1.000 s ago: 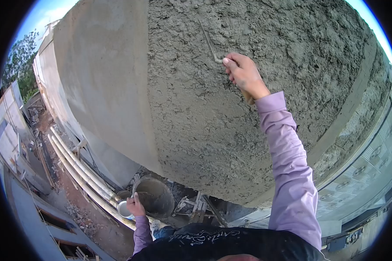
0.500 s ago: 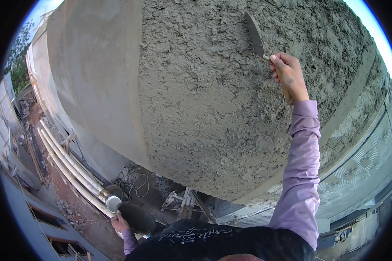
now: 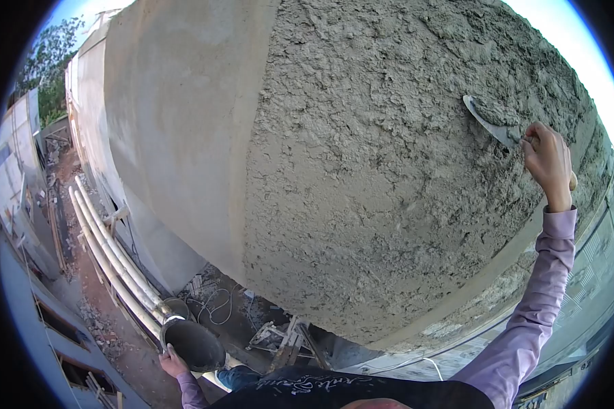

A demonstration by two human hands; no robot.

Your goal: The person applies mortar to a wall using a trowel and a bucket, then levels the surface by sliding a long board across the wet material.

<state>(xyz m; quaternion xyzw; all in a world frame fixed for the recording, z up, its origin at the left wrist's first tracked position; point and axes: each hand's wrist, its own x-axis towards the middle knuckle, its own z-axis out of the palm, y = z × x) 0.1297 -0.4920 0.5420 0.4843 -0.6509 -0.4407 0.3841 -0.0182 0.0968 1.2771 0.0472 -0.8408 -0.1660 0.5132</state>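
My right hand (image 3: pixel 549 162) is wrapped round the wooden handle of a trowel (image 3: pixel 506 135), in front of the upper right part of the wall. A lump of grey mortar (image 3: pixel 496 112) lies on its blade, which points up and left. Behind it spreads a rough coat of wet mortar (image 3: pixel 361 157), cracked and lumpy toward the top. Low on the left, my left hand (image 3: pixel 174 363) grips the rim of a round black bucket (image 3: pixel 192 344), its dark inside facing up toward me.
Smooth plaster (image 3: pixel 184 102) covers the wall's left side. Long pale poles (image 3: pixel 119 262) slope down past the bucket. Far below, wooden planks (image 3: pixel 292 347) and rubble lie on the ground. A patterned pale wall (image 3: pixel 580 293) runs along the lower right.
My right hand and trowel have moved right and down across the view; mortar now shows on the blade. The bucket has tipped so its inside shows. The view has shifted somewhat.
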